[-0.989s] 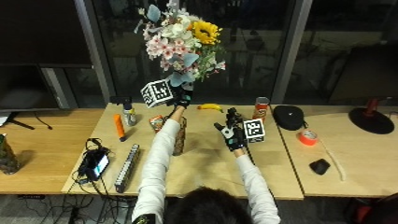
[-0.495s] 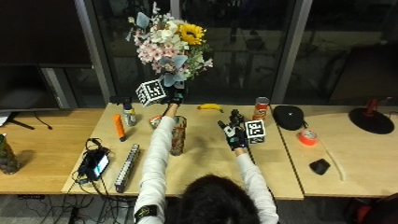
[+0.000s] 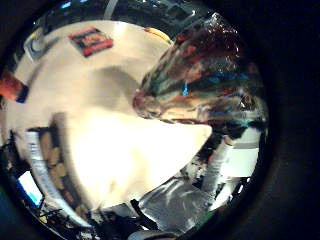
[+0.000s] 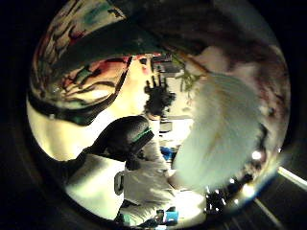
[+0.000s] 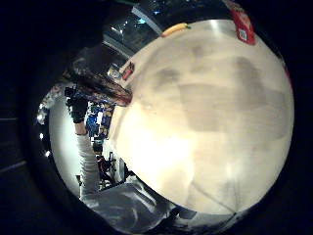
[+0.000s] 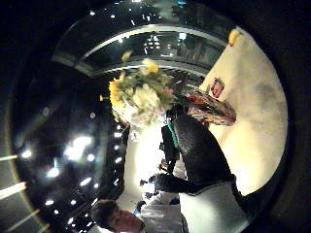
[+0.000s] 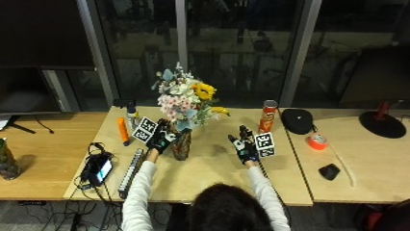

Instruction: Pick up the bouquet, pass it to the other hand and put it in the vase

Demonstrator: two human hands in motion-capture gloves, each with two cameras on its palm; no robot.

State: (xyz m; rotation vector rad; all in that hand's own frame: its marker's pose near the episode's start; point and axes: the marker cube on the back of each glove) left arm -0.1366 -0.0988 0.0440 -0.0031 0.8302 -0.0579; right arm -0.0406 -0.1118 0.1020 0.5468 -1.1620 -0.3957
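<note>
The bouquet (image 7: 185, 103), pale flowers with one sunflower, stands with its stems down in the patterned vase (image 7: 181, 147) at mid-table. My left hand (image 7: 160, 139) is against the vase's left side at its mouth and holds the stems there. The right thumb side palm view shows the same bouquet (image 6: 138, 97), vase (image 6: 211, 110) and left hand (image 6: 194, 145). The vase (image 3: 205, 85) fills much of the left palm views. My right hand (image 7: 242, 147) hovers to the vase's right, fingers straight, holding nothing.
A red can (image 7: 267, 115) and a black cap (image 7: 298, 120) stand at the right rear, and a banana (image 7: 220, 110) lies behind the vase. An orange tape roll (image 7: 315, 142) lies further right. A power strip (image 7: 131, 168), a phone (image 7: 99, 168) and an orange tool (image 7: 121, 130) sit left.
My left hand has come down from high above the table, and the bouquet has dropped with it into the vase. The right hand has stayed in place.
</note>
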